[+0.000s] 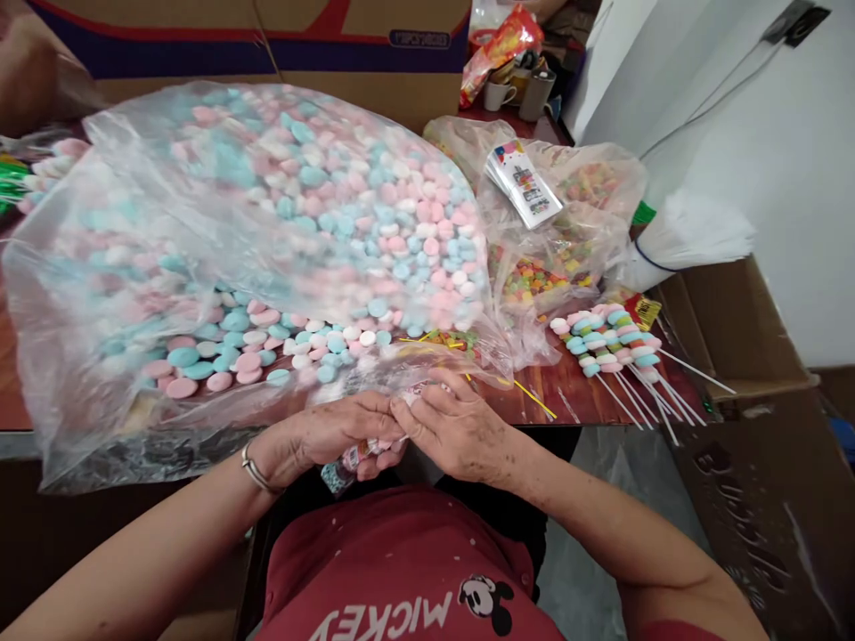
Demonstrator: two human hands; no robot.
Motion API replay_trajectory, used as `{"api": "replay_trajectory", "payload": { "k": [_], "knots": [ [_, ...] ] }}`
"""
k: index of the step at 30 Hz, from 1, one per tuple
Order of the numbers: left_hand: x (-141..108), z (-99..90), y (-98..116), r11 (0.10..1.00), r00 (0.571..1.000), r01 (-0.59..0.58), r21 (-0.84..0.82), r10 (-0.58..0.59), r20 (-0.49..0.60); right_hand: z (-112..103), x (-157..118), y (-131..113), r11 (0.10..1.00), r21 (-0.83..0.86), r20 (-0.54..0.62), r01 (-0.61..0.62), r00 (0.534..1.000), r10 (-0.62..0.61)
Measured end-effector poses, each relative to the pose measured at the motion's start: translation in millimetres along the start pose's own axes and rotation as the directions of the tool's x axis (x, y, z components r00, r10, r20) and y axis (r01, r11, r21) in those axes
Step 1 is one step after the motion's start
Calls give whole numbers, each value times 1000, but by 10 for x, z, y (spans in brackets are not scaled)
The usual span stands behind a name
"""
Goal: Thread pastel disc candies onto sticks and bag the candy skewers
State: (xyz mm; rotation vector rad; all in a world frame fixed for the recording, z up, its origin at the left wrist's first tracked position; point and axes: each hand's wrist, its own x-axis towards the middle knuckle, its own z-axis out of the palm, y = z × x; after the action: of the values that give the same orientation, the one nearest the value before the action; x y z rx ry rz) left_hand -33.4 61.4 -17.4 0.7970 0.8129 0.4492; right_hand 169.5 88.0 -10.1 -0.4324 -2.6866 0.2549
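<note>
At the table's front edge my left hand point(347, 432) and my right hand point(460, 432) meet, both closed round a small printed clear wrapper point(339, 474) with pink and blue contents. Its lower end sticks out below my left fingers; the rest is mostly hidden. Just beyond my hands, a large clear plastic bag point(267, 187) lies open, full of pink, blue and white marshmallows point(244, 352). Several marshmallow skewers point(607, 338) with white sticks lie at the right edge of the table. Thin yellow ties point(534, 399) lie between them and my right hand.
Bags of colourful gummies point(534, 276) carry a stack of printed wrappers point(525, 182). Behind stands a large cardboard box point(267, 44), with a white mug point(498, 95) beside it. Another box point(741, 356) stands at right. A person's arm point(40, 71) shows at upper left.
</note>
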Motion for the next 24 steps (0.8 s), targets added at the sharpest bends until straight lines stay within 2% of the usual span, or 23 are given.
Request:
{"api": "replay_trajectory", "payload": {
  "k": [3,5,6,7,8,10,11,12,13,15,17,18,20,21,22,24],
  "knots": [
    [-23,27,-47,980,998,-2,199,-9,55,85,-71,-46,983,-173,19,55,998,-52],
    [-29,78,-80,871,991,-114,478,135,-11,118,-108,-58,979,-204,29,7,1000,-1],
    [-29,110,-104,755,963,-177,632,265,-47,124,-122,-59,981,-192,40,-38,998,47],
    [-28,142,-134,603,912,-227,765,407,-50,123,-133,-58,983,-166,58,-84,994,95],
    [-25,171,-168,438,847,-262,860,531,-13,116,-141,-56,984,-129,82,-124,987,135],
    [-16,207,-235,169,737,-301,938,665,117,88,-154,-47,981,-39,143,-188,971,192],
    [-12,213,-259,94,703,-316,944,691,167,68,-161,-39,977,15,168,-213,964,207],
    [-10,212,-273,63,681,-327,943,707,189,45,-171,-24,968,76,181,-241,958,224],
    [-9,203,-275,73,669,-330,941,722,179,18,-186,0,948,147,185,-281,950,253],
    [-20,174,-242,197,656,-329,923,752,74,-45,-235,84,863,318,175,-392,919,353],
    [-46,144,-177,422,657,-318,849,744,-124,-106,-317,220,744,453,159,-491,866,475],
    [-63,133,-139,555,666,-317,769,708,-237,-127,-367,302,712,467,145,-524,840,523],
    [-97,128,-65,780,687,-333,530,586,-429,-146,-477,473,737,378,101,-560,816,569],
    [-112,135,-33,845,697,-355,400,524,-490,-146,-529,553,765,311,63,-565,815,576],
    [-121,148,-4,880,702,-382,283,475,-530,-147,-575,624,790,245,28,-562,818,574],
    [-122,189,39,894,710,-432,123,420,-565,-167,-641,729,822,154,-41,-548,828,559]
  ]
}}
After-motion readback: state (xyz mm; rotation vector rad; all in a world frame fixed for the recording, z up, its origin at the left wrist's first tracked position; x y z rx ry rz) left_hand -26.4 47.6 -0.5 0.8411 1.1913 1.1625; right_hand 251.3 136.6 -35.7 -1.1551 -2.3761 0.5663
